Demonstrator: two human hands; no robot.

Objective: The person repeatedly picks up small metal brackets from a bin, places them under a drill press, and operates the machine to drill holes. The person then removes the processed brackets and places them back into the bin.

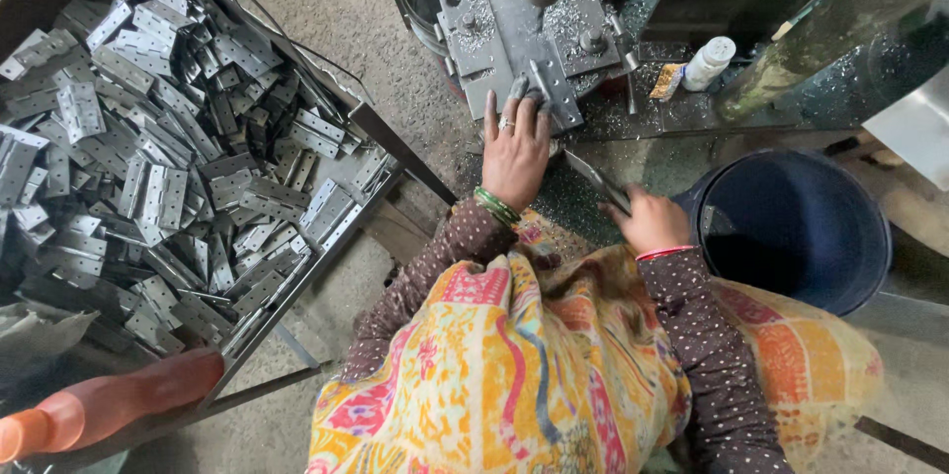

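Observation:
My left hand (515, 146) reaches forward with its fingers spread on a small metal hinge piece (541, 88) lying on the steel jig plate (494, 34) of a press machine. My right hand (650, 220) is closed around a flat metal piece (596, 177) that sticks out up and to the left, beside the machine base. Green bangles circle the left wrist and a red one the right. My lap is covered by a bright patterned cloth (514, 365).
A big metal tray (381, 133) at left is heaped with several grey hinges (148, 138). A dark blue bucket (796, 227) stands at right. A white bottle (709, 63) sits on the shaving-strewn machine bed. An orange bottle (99, 405) lies at bottom left.

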